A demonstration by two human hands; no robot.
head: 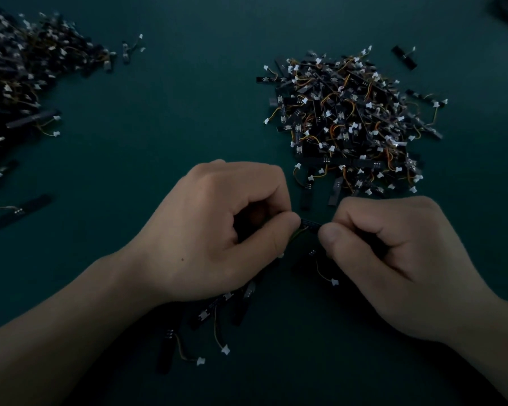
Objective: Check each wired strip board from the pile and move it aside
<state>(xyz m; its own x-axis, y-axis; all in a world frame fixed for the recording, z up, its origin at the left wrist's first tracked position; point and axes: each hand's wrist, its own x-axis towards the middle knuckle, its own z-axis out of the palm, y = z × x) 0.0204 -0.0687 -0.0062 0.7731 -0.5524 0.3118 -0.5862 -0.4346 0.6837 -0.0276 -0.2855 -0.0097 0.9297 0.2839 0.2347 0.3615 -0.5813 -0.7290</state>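
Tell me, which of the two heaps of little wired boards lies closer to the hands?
The right heap: its near edge almost reaches the right hand, while the left heap sits far off.

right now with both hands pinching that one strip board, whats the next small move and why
Probably let the right hand release and have the left hand set the strip board down with the loose boards by its wrist: both hands pinch its ends, so the check seems under way, and the pile waits.
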